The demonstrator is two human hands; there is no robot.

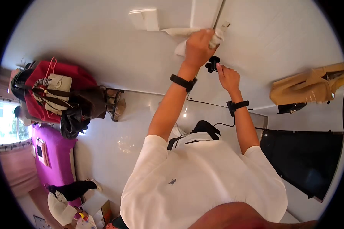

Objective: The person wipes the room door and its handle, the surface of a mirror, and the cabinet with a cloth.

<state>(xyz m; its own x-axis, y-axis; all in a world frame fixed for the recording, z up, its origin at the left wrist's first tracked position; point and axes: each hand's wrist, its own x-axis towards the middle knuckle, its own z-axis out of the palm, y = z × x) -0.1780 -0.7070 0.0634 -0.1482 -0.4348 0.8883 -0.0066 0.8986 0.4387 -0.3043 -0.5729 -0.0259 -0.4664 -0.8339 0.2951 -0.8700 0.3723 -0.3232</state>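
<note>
My left hand is closed around a white cloth, pressed against the pale door near a narrow seam. Parts of the cloth stick out on both sides of the fist. Just below it, my right hand is closed on a black door handle, the thumb pointing up along it. Both wrists wear black straps, and a thin cable hangs by the right one.
A white switch plate is on the wall, upper left. Clothes and bags hang at left, a tan bag at right. Below it stands a black panel. Another person is beside a purple-covered bed, lower left.
</note>
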